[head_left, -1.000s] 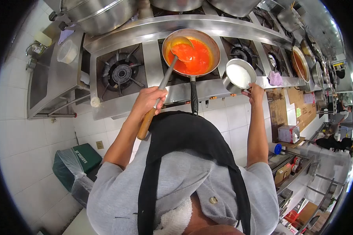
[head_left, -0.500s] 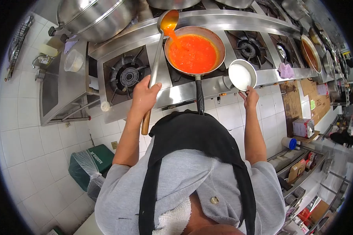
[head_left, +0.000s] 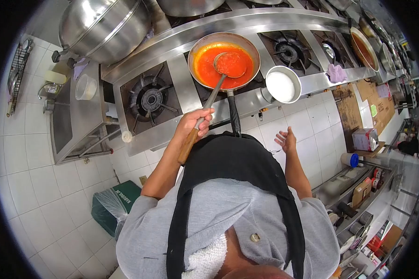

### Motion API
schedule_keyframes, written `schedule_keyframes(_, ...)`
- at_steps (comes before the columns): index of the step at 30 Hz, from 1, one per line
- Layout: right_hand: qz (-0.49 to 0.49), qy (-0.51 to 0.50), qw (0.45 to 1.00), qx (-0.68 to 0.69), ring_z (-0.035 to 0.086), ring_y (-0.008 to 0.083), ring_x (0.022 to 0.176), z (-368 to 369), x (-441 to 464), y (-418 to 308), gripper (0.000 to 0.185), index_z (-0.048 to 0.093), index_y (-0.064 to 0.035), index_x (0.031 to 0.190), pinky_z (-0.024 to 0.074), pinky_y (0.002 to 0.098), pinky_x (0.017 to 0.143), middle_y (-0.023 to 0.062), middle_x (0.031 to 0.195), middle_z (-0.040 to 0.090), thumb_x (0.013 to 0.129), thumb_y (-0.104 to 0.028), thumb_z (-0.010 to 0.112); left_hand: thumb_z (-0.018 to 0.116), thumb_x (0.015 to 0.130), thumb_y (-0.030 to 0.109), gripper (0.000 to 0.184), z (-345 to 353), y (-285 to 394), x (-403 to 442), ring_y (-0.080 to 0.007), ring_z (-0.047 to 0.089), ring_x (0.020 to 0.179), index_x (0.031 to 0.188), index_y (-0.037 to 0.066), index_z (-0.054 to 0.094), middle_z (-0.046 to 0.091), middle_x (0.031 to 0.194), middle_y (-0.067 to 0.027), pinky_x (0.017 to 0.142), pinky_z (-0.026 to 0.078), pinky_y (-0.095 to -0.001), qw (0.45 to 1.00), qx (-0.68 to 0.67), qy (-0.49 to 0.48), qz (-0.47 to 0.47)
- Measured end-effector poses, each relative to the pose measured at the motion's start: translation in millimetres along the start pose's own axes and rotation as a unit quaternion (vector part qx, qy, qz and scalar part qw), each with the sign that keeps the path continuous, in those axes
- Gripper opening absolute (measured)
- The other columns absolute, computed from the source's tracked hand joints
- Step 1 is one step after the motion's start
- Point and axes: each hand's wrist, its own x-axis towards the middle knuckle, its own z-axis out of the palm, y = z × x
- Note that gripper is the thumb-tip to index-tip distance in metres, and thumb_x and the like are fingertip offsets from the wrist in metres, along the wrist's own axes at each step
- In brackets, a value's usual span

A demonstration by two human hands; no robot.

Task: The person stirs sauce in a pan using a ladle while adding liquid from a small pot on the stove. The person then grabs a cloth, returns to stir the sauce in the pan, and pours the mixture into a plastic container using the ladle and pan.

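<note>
My left hand point(head_left: 194, 123) is closed round the handle of a long ladle point(head_left: 214, 94) with a wooden grip. The ladle's bowl sits in red sauce point(head_left: 204, 59) inside a frying pan point(head_left: 194, 79) on the stove, and red sauce fills it. A black-wrapped pan handle point(head_left: 235, 116) points toward my apron; neither hand touches it. My right hand point(head_left: 287, 139) is in the air with fingers apart, holding nothing. Beyond it, on the stove's front edge, stands a small metal pot point(head_left: 298, 76) with white contents point(head_left: 281, 86).
Gas burners flank the pan: one on the left point(head_left: 151, 99), another on the right point(head_left: 289, 52). A lilac cloth point(head_left: 337, 73) lies on the front ledge. A large steel pot point(head_left: 109, 32) stands back left. A green bin point(head_left: 116, 204) is on the floor.
The ladle has come down from above the pan, where orange liquid was pouring off it, into the sauce. My right hand has let go of the small pot and drawn back toward me.
</note>
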Motion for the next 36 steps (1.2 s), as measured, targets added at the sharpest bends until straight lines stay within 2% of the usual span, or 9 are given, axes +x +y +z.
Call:
schedule_keyframes(3,0.072,0.045,0.995,-0.057,0.060,0.0362,0.089,-37,7,50,0.056,0.055,0.0014,0.087,0.0524,0.0499,0.072,0.0183,0.094,0.059,0.091,-0.054,0.046,0.059,0.088,0.018,0.024,5,7,-17,-0.0070,0.041,0.038,0.095,-0.004,0.056,0.051,0.065,-0.0036,0.033,0.036,-0.0225,1.000,-0.023,0.000,-0.001)
schedule_keyframes(4,0.091,0.027,0.994,-0.051,0.058,0.0404,0.088,-58,11,69,0.062,0.051,0.0071,0.100,0.0531,0.0541,0.069,0.0176,0.093,0.054,0.087,-0.054,0.054,0.059,0.088,0.018,0.024,7,9,-24,-0.0070,0.041,0.038,0.096,-0.004,0.056,0.051,0.067,-0.0035,0.033,0.036,-0.0228,1.000,-0.015,0.007,0.004)
schedule_keyframes(10,0.092,0.075,0.970,-0.212,0.061,0.0365,0.085,-70,-41,102,0.051,0.055,0.0003,0.094,0.0498,0.0472,0.061,0.0132,0.083,0.056,0.089,-0.050,0.052,0.061,0.086,0.017,0.026,16,32,-64,-0.0076,0.043,0.037,0.099,-0.005,0.056,0.053,0.067,-0.0041,0.031,0.035,-0.0231,0.979,0.155,0.102,0.082)
schedule_keyframes(21,0.090,0.062,0.986,-0.126,0.059,0.0358,0.083,-65,-35,95,0.044,0.054,0.0010,0.089,0.0532,0.0492,0.065,0.0118,0.082,0.054,0.090,-0.043,0.054,0.059,0.085,0.013,0.024,27,56,-71,-0.0079,0.048,0.043,0.105,0.000,0.060,0.053,0.065,-0.0027,0.036,0.036,-0.0235,0.878,0.361,0.235,0.209)
schedule_keyframes(24,0.089,0.048,0.988,-0.118,0.059,0.0351,0.082,-66,-28,96,0.044,0.054,0.0005,0.088,0.0527,0.0487,0.064,0.0117,0.082,0.054,0.090,-0.043,0.054,0.060,0.084,0.016,0.026,15,43,-44,-0.0100,0.051,0.047,0.103,0.000,0.060,0.055,0.064,-0.0027,0.043,0.039,-0.0259,0.819,0.455,0.254,0.239)
schedule_keyframes(27,0.077,0.038,0.985,-0.152,0.060,0.0332,0.080,-60,-39,91,0.042,0.055,-0.0009,0.088,0.0519,0.0464,0.063,0.0103,0.080,0.055,0.090,-0.043,0.055,0.062,0.082,0.020,0.030,-24,17,3,-0.0125,0.054,0.050,0.102,-0.002,0.058,0.057,0.066,-0.0034,0.048,0.041,-0.0276,0.704,0.571,0.241,0.345)
schedule_keyframes(30,0.080,0.062,0.976,-0.192,0.062,0.0304,0.075,-47,-57,83,0.039,0.056,-0.0030,0.086,0.0481,0.0412,0.062,0.0080,0.077,0.057,0.089,-0.042,0.056,0.063,0.081,0.022,0.026,-47,-5,37,-0.0118,0.053,0.048,0.094,-0.001,0.059,0.057,0.065,-0.0040,0.044,0.041,-0.0267,0.789,0.525,0.187,0.258)
schedule_keyframes(33,0.071,0.072,0.971,-0.216,0.062,0.0304,0.076,-46,-64,82,0.039,0.056,-0.0029,0.087,0.0477,0.0411,0.062,0.0084,0.078,0.057,0.089,-0.042,0.056,0.062,0.082,0.020,0.020,-3,-7,18,-0.0098,0.050,0.045,0.086,0.001,0.058,0.055,0.063,-0.0044,0.039,0.039,-0.0255,0.920,0.360,0.134,0.077)
schedule_keyframes(36,0.069,0.074,0.968,-0.228,0.062,0.0302,0.076,-54,-65,85,0.039,0.056,-0.0027,0.087,0.0478,0.0410,0.062,0.0085,0.078,0.057,0.089,-0.042,0.056,0.061,0.085,0.019,0.019,10,-4,9,-0.0076,0.043,0.039,0.078,0.002,0.054,0.049,0.058,-0.0022,0.033,0.034,-0.0240,0.983,0.169,0.062,0.046)
